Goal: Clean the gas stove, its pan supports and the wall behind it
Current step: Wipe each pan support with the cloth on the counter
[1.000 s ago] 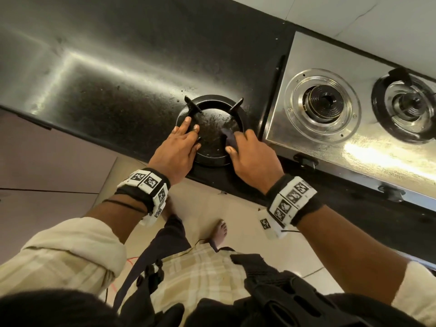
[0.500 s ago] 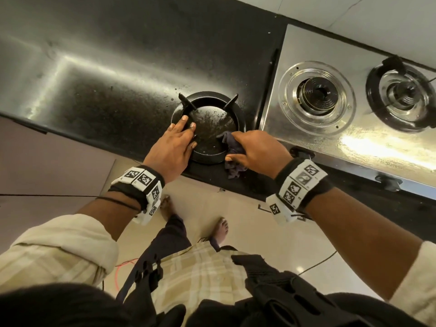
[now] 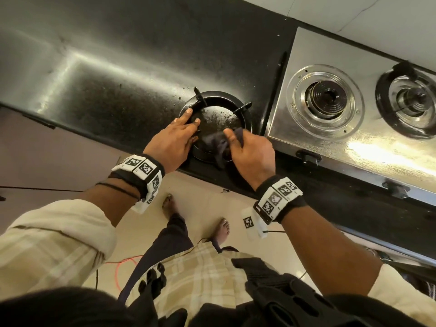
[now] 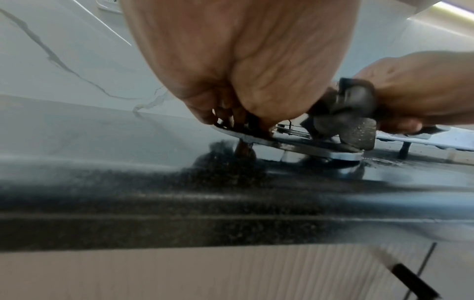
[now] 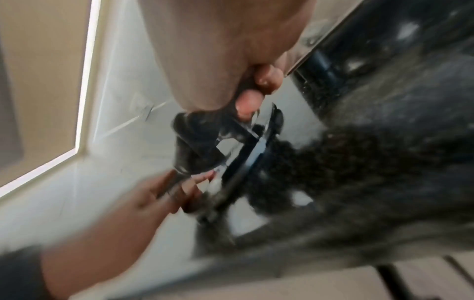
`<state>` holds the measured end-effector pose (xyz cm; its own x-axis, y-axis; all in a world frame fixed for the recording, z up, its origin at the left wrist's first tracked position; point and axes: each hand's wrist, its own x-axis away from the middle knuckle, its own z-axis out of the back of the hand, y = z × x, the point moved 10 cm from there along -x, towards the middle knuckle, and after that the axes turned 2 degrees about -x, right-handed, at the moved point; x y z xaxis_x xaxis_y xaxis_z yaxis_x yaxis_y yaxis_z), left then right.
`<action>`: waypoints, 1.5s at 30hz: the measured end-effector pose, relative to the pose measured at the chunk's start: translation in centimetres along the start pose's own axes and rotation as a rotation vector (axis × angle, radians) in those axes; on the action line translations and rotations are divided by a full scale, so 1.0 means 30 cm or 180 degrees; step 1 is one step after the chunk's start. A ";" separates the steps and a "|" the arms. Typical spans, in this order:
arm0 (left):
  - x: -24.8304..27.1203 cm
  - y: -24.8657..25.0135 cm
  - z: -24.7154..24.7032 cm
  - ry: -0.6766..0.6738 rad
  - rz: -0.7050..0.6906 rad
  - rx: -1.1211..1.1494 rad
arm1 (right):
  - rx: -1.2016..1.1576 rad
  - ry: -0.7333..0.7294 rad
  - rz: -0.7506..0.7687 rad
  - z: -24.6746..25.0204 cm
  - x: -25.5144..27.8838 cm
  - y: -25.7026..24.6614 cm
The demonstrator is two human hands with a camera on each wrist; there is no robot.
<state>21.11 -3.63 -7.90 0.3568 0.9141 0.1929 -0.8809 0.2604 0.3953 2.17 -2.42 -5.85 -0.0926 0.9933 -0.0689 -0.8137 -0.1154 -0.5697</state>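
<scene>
A black round pan support (image 3: 219,102) lies on the black counter, left of the steel gas stove (image 3: 330,147). My left hand (image 3: 188,121) holds its left rim, fingers over the ring; in the left wrist view that hand (image 4: 231,113) curls down onto the rim (image 4: 307,148). My right hand (image 3: 236,140) grips a dark cloth (image 3: 219,145) and presses it on the ring's near side. The cloth (image 4: 343,113) is bunched under the right fingers. The right wrist view is blurred but shows the cloth (image 5: 195,146) on the ring.
The stove's left burner (image 3: 328,97) stands bare; a second pan support (image 3: 387,114) sits on the right burner. Two knobs (image 3: 306,156) face the counter's front edge. Pale wall tiles (image 3: 354,15) run behind. The counter (image 3: 106,90) stretches left.
My right hand has slid the cloth from the ring's right rim round to its near side and inward. The left hand has stayed on the left rim.
</scene>
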 end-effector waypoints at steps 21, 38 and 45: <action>0.127 0.120 -0.037 0.0899 0.0693 0.0026 | -0.0234 -0.1182 0.0303 -0.067 0.132 0.002; 0.107 0.102 -0.149 0.0509 0.0602 -0.0183 | 0.1592 -0.0792 0.0551 -0.055 -0.068 -0.058; 0.102 0.086 -0.161 0.0408 0.0454 -0.0090 | 0.0874 -0.0913 0.0720 -0.117 0.081 -0.090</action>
<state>18.41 1.34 -10.64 0.1867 0.9740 0.1284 -0.9287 0.1323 0.3465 6.16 0.28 -7.36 -0.4092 0.9085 0.0852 -0.8732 -0.3628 -0.3254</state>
